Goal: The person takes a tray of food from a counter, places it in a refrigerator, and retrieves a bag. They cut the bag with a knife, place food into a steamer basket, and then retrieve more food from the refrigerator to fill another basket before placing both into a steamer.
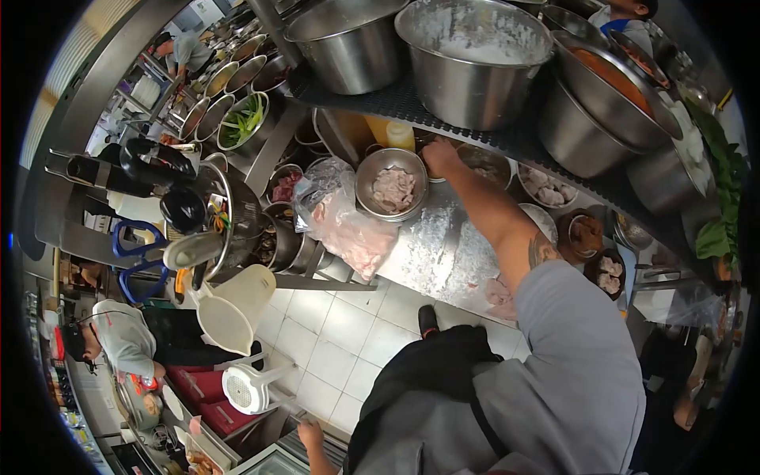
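Grey sleeve [582,340] of the wearer fills the near field at lower right; the tattooed right arm runs forward from it under the dark shelf [507,142].

Right hand [440,158]: fingers partly curled, just to the right of the rim of the steel bowl of pale meat pieces [392,182]. Tips obscured; grasp and finger opening cannot be told. Left hand [310,434]: low in view, near the grey ribbed surface [326,437], fingers loosely curled; whether anything is held cannot be told.

Bowl position: on the metal counter [435,237], whose surface carries white powder. Clear plastic bag [348,226] with pale pink meat lies beside it, on the left.

Containers, shelf: large steel pot [475,91], white powder on inner wall and within; steel bowl [606,87], orange-red contents.

Containers, lower right: bowl of pale chunks [548,190]; dark bowl [586,233], brown contents.

Left side: bowl of cut green leaves [245,127]; bowl of red meat [285,184].
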`<move>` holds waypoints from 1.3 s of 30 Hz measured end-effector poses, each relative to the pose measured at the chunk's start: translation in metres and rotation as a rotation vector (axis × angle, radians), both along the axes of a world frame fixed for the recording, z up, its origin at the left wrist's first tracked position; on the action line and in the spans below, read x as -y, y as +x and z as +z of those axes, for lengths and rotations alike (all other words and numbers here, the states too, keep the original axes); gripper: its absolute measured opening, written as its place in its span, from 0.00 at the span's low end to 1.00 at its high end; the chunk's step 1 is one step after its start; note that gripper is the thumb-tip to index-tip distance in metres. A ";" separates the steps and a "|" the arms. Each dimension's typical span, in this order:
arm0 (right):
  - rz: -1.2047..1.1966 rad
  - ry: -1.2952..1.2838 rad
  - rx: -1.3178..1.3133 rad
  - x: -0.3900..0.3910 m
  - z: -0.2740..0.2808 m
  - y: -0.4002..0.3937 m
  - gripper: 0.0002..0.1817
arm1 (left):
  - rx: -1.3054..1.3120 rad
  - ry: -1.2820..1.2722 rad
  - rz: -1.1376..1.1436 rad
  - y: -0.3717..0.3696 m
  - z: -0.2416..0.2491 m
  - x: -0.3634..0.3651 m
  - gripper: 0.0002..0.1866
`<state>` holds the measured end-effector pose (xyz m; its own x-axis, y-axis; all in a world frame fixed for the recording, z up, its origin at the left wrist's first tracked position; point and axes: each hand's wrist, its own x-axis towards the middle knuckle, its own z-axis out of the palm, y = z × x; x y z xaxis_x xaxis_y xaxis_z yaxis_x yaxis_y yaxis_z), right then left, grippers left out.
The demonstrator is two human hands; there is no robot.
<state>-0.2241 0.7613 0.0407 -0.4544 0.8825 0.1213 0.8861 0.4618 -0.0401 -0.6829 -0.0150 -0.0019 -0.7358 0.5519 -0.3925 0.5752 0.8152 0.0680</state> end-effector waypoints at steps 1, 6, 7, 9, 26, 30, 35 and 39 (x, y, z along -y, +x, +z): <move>-0.030 -0.057 -0.007 -0.004 -0.006 -0.003 0.09 | 0.012 -0.114 -0.022 -0.008 -0.011 0.024 0.20; -0.041 -0.046 -0.149 -0.006 -0.024 -0.007 0.08 | 0.151 -0.151 0.024 0.025 -0.048 0.056 0.19; -0.025 -0.034 -0.242 -0.007 -0.028 -0.007 0.08 | 0.124 -0.121 -0.079 0.032 -0.052 0.045 0.20; -0.116 -0.012 -0.260 -0.004 -0.018 -0.011 0.09 | 0.197 -0.102 -0.066 0.037 -0.072 0.028 0.20; -0.796 -0.058 -0.968 0.257 0.139 0.278 0.20 | 0.360 -0.068 -0.374 0.013 -0.136 -0.132 0.21; -0.861 -0.153 -0.638 0.287 0.131 0.350 0.13 | 0.367 -0.010 -0.413 -0.003 -0.146 -0.159 0.22; -0.679 -0.206 -0.294 0.283 0.096 0.384 0.10 | 0.349 0.061 -0.350 -0.006 -0.141 -0.188 0.23; -0.695 -0.117 -0.281 0.285 0.096 0.379 0.10 | 0.347 0.104 -0.335 0.007 -0.114 -0.200 0.24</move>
<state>0.1547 0.4763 0.1363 0.2454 0.9687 0.0383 0.9208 -0.2206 -0.3216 -0.6761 0.1855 -0.1162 -0.3467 0.7851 -0.5132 0.7333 0.5681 0.3737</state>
